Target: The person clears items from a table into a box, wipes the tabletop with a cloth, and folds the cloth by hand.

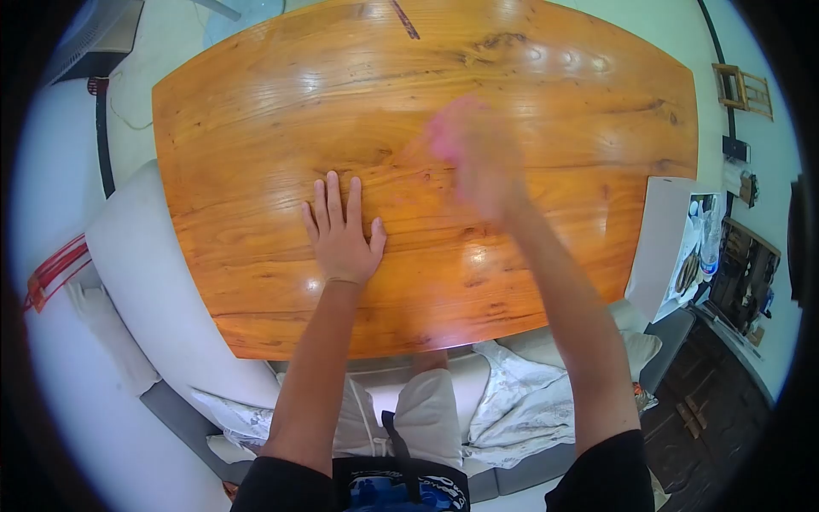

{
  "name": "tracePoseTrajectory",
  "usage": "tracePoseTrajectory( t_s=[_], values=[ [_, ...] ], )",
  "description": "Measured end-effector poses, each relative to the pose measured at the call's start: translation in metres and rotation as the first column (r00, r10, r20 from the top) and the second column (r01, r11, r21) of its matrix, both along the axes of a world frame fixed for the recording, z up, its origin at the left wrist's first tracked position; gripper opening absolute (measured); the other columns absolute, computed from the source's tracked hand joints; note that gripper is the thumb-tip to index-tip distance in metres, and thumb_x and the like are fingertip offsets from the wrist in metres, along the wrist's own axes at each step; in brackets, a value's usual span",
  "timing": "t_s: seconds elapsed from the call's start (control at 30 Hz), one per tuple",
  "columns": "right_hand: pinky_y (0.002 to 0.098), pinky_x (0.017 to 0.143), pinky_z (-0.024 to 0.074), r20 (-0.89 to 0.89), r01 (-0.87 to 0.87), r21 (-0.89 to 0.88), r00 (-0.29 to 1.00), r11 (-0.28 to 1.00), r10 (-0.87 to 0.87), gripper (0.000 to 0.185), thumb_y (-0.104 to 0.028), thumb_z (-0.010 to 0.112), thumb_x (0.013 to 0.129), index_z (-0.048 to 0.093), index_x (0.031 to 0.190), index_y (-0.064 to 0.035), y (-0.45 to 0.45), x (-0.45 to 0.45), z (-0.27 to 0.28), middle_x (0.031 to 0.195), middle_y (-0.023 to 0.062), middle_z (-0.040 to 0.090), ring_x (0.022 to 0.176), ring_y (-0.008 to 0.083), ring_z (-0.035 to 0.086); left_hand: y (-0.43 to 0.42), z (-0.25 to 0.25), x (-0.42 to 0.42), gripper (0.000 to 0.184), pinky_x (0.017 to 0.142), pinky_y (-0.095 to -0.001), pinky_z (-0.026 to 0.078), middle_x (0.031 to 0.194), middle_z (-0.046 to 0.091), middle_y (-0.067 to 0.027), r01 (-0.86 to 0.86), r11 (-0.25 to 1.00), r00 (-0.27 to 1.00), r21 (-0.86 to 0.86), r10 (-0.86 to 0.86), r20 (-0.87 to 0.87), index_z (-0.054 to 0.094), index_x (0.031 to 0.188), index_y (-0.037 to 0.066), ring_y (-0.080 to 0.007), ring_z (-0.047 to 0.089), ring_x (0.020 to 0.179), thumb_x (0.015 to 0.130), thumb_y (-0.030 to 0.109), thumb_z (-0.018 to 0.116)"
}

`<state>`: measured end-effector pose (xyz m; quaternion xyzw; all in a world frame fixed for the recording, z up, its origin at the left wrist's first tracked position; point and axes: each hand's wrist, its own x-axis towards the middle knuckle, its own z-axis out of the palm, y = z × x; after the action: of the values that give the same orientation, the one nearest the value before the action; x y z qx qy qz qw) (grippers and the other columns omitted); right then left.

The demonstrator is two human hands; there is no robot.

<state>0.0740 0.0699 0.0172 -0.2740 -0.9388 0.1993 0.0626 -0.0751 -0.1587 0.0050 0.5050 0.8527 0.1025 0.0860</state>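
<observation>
A glossy wooden table [281, 145] spreads out in front of me. My left hand [343, 239] lies flat on it, fingers spread and holding nothing. To its right, my right hand [490, 171] is smeared by motion over the tabletop. A pink cloth [452, 128], also blurred, shows at the front of this hand, which seems closed on it. The exact shape of the cloth and the right fingers cannot be made out.
A white box [655, 243] with bottles and packets in it stands at the right end of the table. A dark narrow mark [405, 20] shows near the far edge. Behind the near edge is a sofa with a crumpled pale cloth [520, 410].
</observation>
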Motion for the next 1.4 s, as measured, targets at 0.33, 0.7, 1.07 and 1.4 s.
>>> tracePoseTrajectory(
  t_s=[0.33, 0.7, 1.07, 1.4],
  values=[
    [0.0507, 0.118, 0.0316, -0.061, 0.178, -0.215, 0.979, 0.96, -0.195, 0.058, -0.003, 0.064, 0.084, 0.05, 0.14, -0.0059, -0.148, 0.021, 0.026, 0.141, 0.0142, 0.051, 0.137, 0.0355, 0.045, 0.0, 0.002, 0.002, 0.069, 0.122, -0.0582, 0.012, 0.165, 0.026, -0.0184, 0.005, 1.0, 1.0, -0.008, -0.005, -0.003, 0.039, 0.155, 0.009, -0.0378, 0.021, 0.153, 0.092, 0.033, 0.055],
    [0.0394, 0.107, 0.0428, 0.143, 0.335, -0.942, 0.343, -0.022, -0.928, 0.039, 0.001, 0.053, 0.089, 0.063, 0.126, -0.0029, -0.094, 0.054, 0.046, 0.131, 0.0137, 0.059, 0.13, 0.0241, 0.052, 0.001, 0.004, 0.001, 0.066, 0.123, -0.0572, 0.012, 0.165, 0.026, -0.0188, 0.01, 1.0, 1.0, 0.005, -0.01, -0.003, 0.038, 0.155, 0.01, -0.0377, 0.021, 0.153, 0.094, 0.032, 0.053],
    [0.0453, 0.115, 0.0347, -0.19, 0.55, -0.505, 0.681, 0.666, -0.707, 0.051, -0.018, 0.056, 0.098, 0.048, 0.145, -0.0012, -0.08, 0.076, 0.052, 0.142, 0.0153, 0.054, 0.133, 0.0315, 0.049, 0.001, 0.002, -0.001, 0.069, 0.123, -0.057, 0.011, 0.165, 0.025, -0.0178, -0.001, 1.0, 1.0, -0.014, 0.001, 0.003, 0.037, 0.156, 0.011, -0.0376, 0.02, 0.153, 0.093, 0.033, 0.054],
    [0.0581, 0.119, 0.0248, 0.053, 0.21, -0.007, 0.976, 0.978, -0.209, 0.068, -0.032, 0.068, 0.088, 0.048, 0.149, -0.011, -0.135, 0.025, 0.008, 0.159, 0.0157, 0.037, 0.147, 0.0368, 0.033, 0.001, 0.0, -0.001, 0.068, 0.122, -0.0592, 0.014, 0.164, 0.028, -0.0175, 0.004, 1.0, 1.0, 0.011, -0.004, -0.012, 0.042, 0.154, 0.012, -0.0372, 0.023, 0.152, 0.092, 0.035, 0.057]
  ],
)
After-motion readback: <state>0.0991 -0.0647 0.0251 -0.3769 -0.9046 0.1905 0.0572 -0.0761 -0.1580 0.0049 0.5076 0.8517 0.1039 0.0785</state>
